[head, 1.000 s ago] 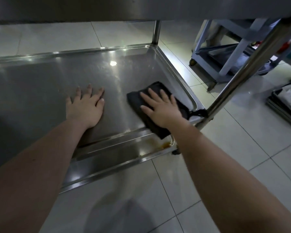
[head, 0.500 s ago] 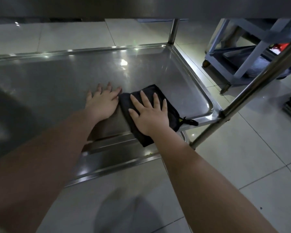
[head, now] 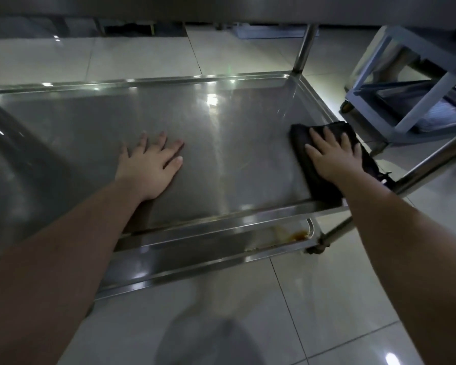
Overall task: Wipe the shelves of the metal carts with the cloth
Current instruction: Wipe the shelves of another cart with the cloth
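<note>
The left hand point(head: 149, 167) lies flat on the bare metal of the cart's shelf point(head: 221, 154), fingers point(head: 170, 150) straight and spread, holding nothing. The right hand point(head: 332, 156) presses down on a dark cloth point(head: 299, 146) at the shelf's right end, near the front corner; its fingers point(head: 329, 138) are also straight and released, resting on top of the cloth and not curled round it. The hand covers the middle of the cloth, so only its edges show. The cloth's near end laps onto the front rim, and a small dark loop or tag beside the slanted post point(head: 432, 159) is too small to make out.

The left end of the shelf is dark and cut off by the frame. Only a front strip of the lower shelf point(head: 195, 254) shows, with a brown stain point(head: 298, 235) at its right corner. A blue-grey cart point(head: 416, 101) at the right is partly cut off. A blurred grey shape at the bottom edge cannot be identified.
</note>
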Tool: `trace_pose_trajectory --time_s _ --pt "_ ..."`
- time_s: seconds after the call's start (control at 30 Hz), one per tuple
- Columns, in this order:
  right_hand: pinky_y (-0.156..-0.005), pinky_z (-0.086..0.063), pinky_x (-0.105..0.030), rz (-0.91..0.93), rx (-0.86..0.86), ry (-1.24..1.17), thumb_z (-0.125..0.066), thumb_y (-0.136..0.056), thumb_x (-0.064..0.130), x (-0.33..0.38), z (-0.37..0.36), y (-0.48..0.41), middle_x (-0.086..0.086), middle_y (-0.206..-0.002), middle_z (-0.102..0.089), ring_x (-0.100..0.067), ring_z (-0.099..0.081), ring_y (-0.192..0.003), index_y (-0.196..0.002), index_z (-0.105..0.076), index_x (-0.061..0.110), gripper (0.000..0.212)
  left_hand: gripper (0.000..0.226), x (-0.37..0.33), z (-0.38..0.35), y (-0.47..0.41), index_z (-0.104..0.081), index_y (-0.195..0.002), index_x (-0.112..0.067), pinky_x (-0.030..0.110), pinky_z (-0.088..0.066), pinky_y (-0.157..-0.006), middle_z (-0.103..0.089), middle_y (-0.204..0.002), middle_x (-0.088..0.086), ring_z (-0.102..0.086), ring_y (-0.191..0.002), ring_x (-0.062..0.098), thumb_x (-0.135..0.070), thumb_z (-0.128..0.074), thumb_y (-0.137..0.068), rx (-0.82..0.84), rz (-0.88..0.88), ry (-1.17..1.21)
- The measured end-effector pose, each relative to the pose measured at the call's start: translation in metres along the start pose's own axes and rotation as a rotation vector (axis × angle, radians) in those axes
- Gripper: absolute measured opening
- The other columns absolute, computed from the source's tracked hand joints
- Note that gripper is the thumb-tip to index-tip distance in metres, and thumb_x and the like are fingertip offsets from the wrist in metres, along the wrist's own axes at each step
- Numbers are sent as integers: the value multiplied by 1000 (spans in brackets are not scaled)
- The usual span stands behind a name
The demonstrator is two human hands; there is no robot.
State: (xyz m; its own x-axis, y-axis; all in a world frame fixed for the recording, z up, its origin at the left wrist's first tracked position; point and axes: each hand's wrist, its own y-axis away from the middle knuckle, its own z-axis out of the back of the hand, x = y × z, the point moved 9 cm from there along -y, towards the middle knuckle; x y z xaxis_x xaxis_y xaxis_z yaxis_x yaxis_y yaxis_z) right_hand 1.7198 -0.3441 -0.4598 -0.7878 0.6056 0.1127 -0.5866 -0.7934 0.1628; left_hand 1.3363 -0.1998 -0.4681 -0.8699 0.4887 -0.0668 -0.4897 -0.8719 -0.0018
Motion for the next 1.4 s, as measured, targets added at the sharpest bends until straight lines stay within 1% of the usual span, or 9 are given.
trace_pose_trajectory --time_s 0.1,0.33,0.43,0.63,0.73,0.97,1.07,1.27,1.4 --pt "-116 9 -60 -64 -40 -41 -15 -97 60 45 -5 -11 10 -164 3 -33 9 -149 -153 -4 46 59 53 -5 -1 -1 -3 -150 -52 62 0 -115 -2 -164 -12 0 -150 29 -58 -10 -97 13 3 4" --pt "-116 9 -55 461 26 -10 -17 -99 61 274 -35 22 13 -164 0 -28 8 -150 -152 -8 48 56 62 7 -2 -3 -1 -155 -37 58 -6 -117 2 -163 -16 1 -151 21 -58 -16 -98 12 61 3" --pt "-118 0 -55 416 -26 17 -21 -99 62 215 -15 -12 14 -164 -3 -26 0 -151 -153 -11 47 57 62 7 -1 -2 -6 -155 -36 59 -7 -117 1 -163 -15 -1 -151 22 -58 -17 -98 1 56 11" --pt "-117 4 -59 -92 -48 -4 -15 -98 60 23 12 -57 6 -165 -2 -32 4 -150 -154 -7 42 60 62 -3 0 -1 -5 -155 -35 62 -4 -116 0 -164 -12 -1 -151 25 -58 -15 -98 -23 51 -7" --pt "-116 5 -60 -61 -51 -21 -14 -97 59 63 1 -32 6 -165 -1 -34 5 -150 -154 -6 42 60 61 -9 0 0 -3 -155 -34 62 -1 -116 2 -164 -12 2 -151 25 -56 -15 -100 0 44 -14" --pt "-116 9 -56 445 -23 11 -13 -97 61 249 -42 72 11 -164 0 -30 7 -150 -152 -7 47 57 58 -8 3 0 -3 -156 -29 62 0 -116 4 -164 -11 3 -151 23 -48 -16 -103 12 55 -3" --pt "-117 5 -53 432 -19 -9 -19 -99 61 212 -27 53 13 -164 -3 -25 3 -151 -152 -10 48 56 58 -6 3 -1 -5 -156 -32 61 1 -116 3 -164 -12 2 -151 24 -50 -16 -102 7 60 18" --pt "-118 2 -57 -60 -18 -9 -20 -101 56 3 3 5 10 -164 1 -27 4 -151 -153 -7 46 55 59 -7 2 -1 -8 -155 -32 61 1 -116 0 -164 -11 1 -151 27 -52 -16 -101 6 58 28" --pt "-116 7 -59 -154 3 -3 -13 -101 56 6 -6 30 10 -164 8 -31 10 -150 -154 0 45 56 60 -10 2 1 -6 -156 -31 63 2 -115 1 -164 -11 2 -151 28 -52 -15 -101 12 55 21"
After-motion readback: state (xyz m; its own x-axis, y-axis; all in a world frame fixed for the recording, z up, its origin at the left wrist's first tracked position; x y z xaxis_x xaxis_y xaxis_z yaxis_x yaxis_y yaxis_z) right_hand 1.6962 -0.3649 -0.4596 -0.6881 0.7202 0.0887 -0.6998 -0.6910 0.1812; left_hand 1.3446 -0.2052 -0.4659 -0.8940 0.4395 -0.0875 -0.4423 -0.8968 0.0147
